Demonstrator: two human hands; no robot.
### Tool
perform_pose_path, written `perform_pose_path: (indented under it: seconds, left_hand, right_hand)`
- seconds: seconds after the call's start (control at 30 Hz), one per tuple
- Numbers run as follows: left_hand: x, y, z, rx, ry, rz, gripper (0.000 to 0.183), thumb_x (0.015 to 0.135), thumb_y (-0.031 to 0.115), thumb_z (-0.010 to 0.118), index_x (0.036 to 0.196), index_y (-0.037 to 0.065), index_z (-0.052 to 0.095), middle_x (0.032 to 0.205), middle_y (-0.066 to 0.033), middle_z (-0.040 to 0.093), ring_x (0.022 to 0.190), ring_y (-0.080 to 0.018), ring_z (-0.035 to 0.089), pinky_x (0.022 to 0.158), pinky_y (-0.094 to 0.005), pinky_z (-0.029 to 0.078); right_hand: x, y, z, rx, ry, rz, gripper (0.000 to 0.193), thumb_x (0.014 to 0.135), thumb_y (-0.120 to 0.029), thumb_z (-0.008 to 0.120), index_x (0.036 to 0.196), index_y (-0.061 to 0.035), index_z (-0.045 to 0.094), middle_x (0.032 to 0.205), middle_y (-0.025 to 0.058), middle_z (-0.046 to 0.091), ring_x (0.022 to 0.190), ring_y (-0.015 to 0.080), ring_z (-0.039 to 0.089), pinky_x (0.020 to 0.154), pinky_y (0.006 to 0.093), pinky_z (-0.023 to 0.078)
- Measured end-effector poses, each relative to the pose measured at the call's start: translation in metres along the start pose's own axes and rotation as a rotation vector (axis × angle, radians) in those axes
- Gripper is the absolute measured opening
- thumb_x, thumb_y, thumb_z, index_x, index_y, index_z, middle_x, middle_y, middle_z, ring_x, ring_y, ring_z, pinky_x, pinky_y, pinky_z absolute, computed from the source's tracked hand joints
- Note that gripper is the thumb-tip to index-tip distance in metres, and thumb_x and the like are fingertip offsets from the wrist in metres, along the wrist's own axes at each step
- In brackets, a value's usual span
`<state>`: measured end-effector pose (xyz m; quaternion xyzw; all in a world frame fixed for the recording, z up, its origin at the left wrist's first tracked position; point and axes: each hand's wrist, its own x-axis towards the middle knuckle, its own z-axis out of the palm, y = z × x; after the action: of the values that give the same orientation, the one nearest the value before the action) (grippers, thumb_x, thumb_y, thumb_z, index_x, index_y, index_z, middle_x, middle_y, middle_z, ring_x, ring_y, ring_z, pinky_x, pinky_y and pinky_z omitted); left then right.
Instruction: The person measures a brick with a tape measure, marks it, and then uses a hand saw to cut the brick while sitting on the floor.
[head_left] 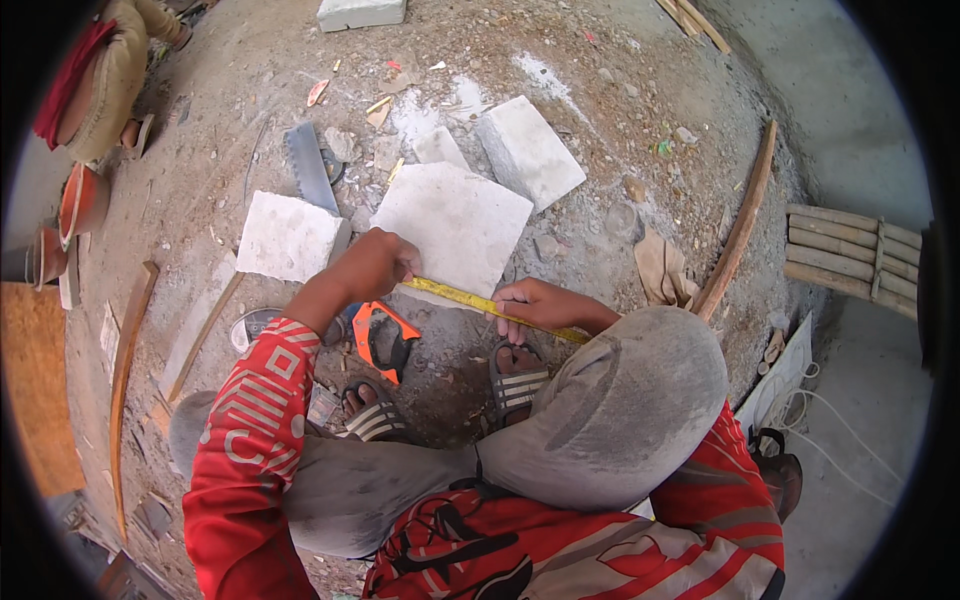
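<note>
A yellow tape measure is stretched along the near edge of a large white block on the ground before me. My left hand pinches the tape's left end at the block's near left corner. Farther right, my right hand has its fingers closed round the tape, which runs on under the hand toward my knee. Just below my left hand lies an orange and black saw handle. A toothed grey saw blade lies beyond the left-hand block; my arm and that block hide whether the two join.
White blocks lie left and behind right, with a smaller white piece between. Curved wooden strips lie on both sides. Bundled poles sit at right. Another person is at upper left near reddish pots.
</note>
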<state>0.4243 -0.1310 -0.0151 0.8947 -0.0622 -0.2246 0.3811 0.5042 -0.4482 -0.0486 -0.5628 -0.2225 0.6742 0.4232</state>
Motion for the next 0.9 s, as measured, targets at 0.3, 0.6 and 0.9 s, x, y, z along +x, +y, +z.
perform_pose_path:
  seconds: [0.3,0.6,0.9]
  left_hand:
    - [0.003,0.003,0.012,0.002,0.033,0.065,0.018,0.077,-0.005,0.066,0.089,0.006,0.075,0.083,-0.0162,0.072,0.079,-0.0332,0.070,0.074,-0.0395,0.055]
    - [0.003,0.003,0.012,0.009,0.038,0.113,0.022,0.074,-0.009,0.064,0.087,0.005,0.074,0.081,-0.0156,0.072,0.077,-0.0327,0.070,0.072,-0.0392,0.054]
    - [-0.003,0.002,0.001,0.013,0.054,0.073,0.021,0.075,-0.009,0.064,0.087,0.005,0.073,0.079,-0.0154,0.071,0.077,-0.0332,0.070,0.071,-0.0400,0.054]
  right_hand:
    - [-0.006,-0.007,0.003,0.101,-0.031,0.038,0.028,0.109,-0.017,0.045,0.121,0.0028,0.061,0.086,0.0064,0.067,0.069,0.0125,0.067,0.066,0.0265,0.057]
    - [0.001,0.006,0.002,0.017,0.001,-0.012,0.027,0.109,-0.017,0.047,0.117,0.0029,0.063,0.085,0.0061,0.068,0.067,0.0119,0.067,0.063,0.0258,0.055]
    - [0.004,-0.002,0.010,0.043,0.128,0.056,0.027,0.106,-0.019,0.053,0.107,0.0049,0.066,0.086,0.0095,0.071,0.070,0.0147,0.071,0.066,0.0285,0.061]
